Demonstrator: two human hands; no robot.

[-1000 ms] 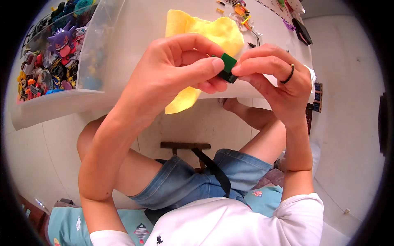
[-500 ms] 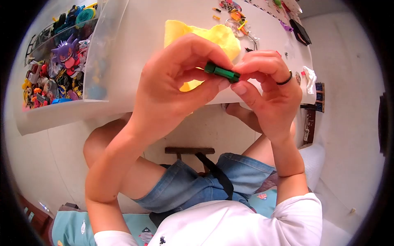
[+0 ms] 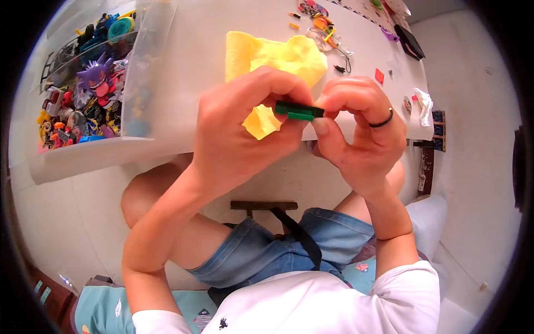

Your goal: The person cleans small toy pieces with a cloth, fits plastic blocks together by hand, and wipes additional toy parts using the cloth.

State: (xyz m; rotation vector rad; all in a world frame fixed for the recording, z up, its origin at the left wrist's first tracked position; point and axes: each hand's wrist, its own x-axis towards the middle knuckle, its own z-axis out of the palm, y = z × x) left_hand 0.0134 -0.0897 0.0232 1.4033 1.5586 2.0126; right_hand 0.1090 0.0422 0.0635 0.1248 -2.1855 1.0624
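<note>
A small, dark green plastic piece (image 3: 299, 111), oblong with a brighter green strip along one side, is held up between both hands above the table's near edge. My left hand (image 3: 245, 128) pinches its left end with thumb and fingers. At its right end, the fingertips of my right hand (image 3: 359, 119) are closed on it; a black ring is on one finger. Exactly what kind of part it is, I cannot tell. Behind the hands, a crumpled yellow cloth (image 3: 278, 58) lies on the white table (image 3: 189, 72), partly hidden by my left hand.
To the left stands a clear plastic box (image 3: 136, 94) full of mixed toys, a purple figure (image 3: 97, 78) among them. Small orange and black parts (image 3: 325, 33) lie at the back. On the right are a red piece (image 3: 379, 75), a white tissue (image 3: 424, 107) and a black flat case (image 3: 410, 43).
Both hands have lowered slightly, and the green piece has turned so that it lies more level, its bright strip now facing down. The whole view has shifted a little.
</note>
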